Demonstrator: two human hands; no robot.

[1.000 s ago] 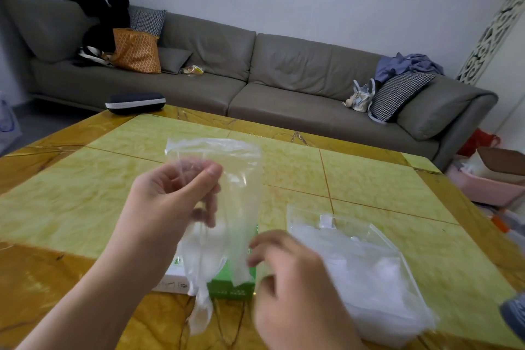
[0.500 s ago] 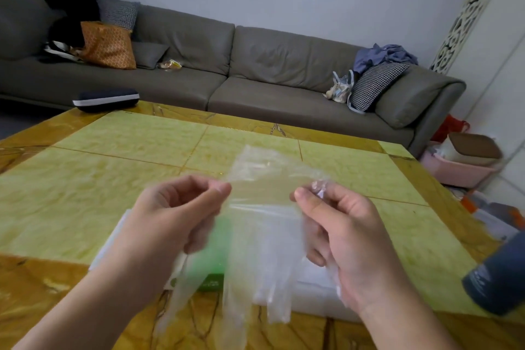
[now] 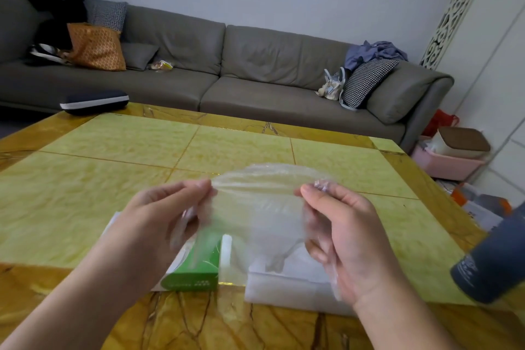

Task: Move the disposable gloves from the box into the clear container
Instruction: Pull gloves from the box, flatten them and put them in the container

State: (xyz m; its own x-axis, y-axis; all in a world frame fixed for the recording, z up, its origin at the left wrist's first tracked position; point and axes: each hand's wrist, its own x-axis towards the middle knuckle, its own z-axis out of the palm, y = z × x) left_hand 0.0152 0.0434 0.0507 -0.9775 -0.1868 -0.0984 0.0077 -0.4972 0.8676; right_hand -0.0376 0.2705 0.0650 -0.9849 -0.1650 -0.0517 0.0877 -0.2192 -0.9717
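A grey sofa fills the back of the room, loaded with an orange bag and houndstooth cushions. In front of it stands the yellow-green tiled table, with a dark case at its far left edge. On the table's near side lies the clear container, a soft translucent pouch with a pale mass of gloves inside, though how many cannot be told. Just to its left sits the green and white glove box; small pale print marks its near end, too small to read. Above both, a clear disposable glove is stretched in the air between the hands. The left hand pinches its left edge between thumb and fingers; the right hand pinches its right edge likewise. A dark grey bottle at the right edge carries white lettering, also illegible.
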